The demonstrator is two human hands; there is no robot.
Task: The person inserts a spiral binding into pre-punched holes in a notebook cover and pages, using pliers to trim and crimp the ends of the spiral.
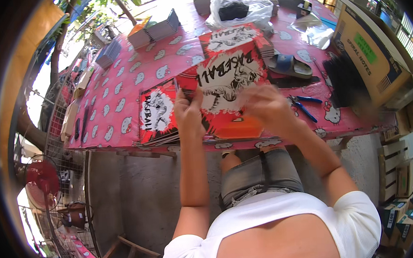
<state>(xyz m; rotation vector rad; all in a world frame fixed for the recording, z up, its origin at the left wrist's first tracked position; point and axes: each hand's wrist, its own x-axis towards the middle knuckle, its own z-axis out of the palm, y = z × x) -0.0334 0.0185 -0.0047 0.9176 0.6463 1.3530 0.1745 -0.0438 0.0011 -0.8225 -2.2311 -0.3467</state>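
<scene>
My left hand (189, 112) grips the left side of a red, white and black notebook (223, 83), thumb on top, and holds it tilted over the table. Near its lower right edge is my right hand (271, 108), smeared by motion; whether its fingers hold anything is unclear. An orange sheet or cover (238, 128) lies below the notebook at the table's front edge. Left of my left hand is a stack of similar notebooks (158, 110), and another pile (234, 38) lies behind the held one. Blue-handled pliers (304, 106) rest right of my right hand.
On the pink patterned tablecloth (120, 89), a blue-grey slipper (288, 65) lies beside black spiral coils (341, 77). A large cardboard box (373, 55) stands at the right. Notebook stacks (157, 29) and a plastic bag (237, 10) sit at the back. A red fan (42, 183) stands left.
</scene>
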